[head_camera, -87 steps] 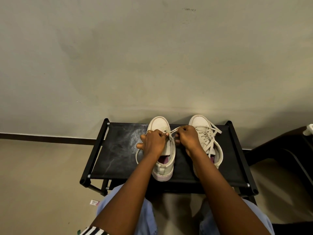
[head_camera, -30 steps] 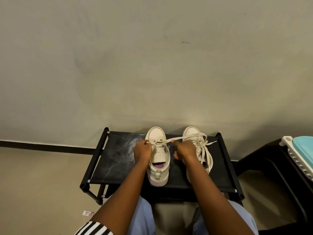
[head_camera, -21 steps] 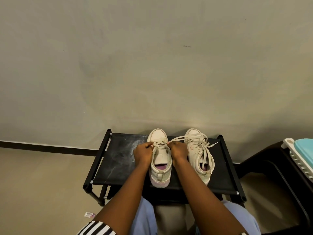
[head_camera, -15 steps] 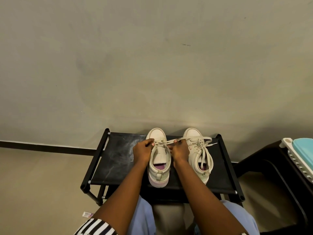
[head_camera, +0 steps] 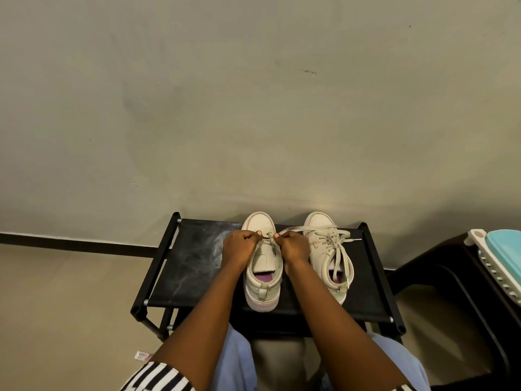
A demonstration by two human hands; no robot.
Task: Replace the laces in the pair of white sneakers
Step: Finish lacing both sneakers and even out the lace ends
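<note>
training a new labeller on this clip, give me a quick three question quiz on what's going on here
1. True or false: the left shoe and right shoe lie inside a box.
2. Which shoe do the left hand and right hand work on? A left, B right, C neither.
3. Fill in: both hands pinch a ____ near the toe.
Key: 1 false, they stand on the black rack; 2 A; 3 lace.

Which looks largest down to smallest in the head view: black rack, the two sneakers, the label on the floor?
1. black rack
2. half-laced sneaker and laced sneaker: about alike, not ranked
3. floor label
</note>
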